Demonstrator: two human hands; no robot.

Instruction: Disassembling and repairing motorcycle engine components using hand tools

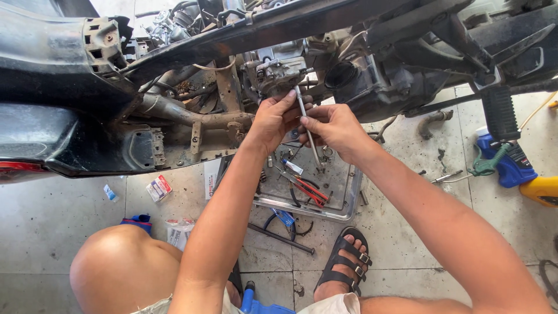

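carburetor [279,72] on stripped motorcycle, 12 o'clock | left hand [273,119] and right hand [331,125] both pinching screwdriver [307,125] shaft, tip up | carburetor still mounted, red pliers [311,192] unused in tray [343,200], 6 o'clock

I cannot see the screwdriver [308,131] tip; it is buried in the carburetor [279,72]. My right hand [331,128] covers its handle. The yellow tool [543,191] is cut off at the right edge. Small parts in the metal tray [343,212] are unreadable.

Slim silver screwdriver shaft [307,129], steeply tilted, tip up against the grimy grey carburettor [278,72] under the frame.
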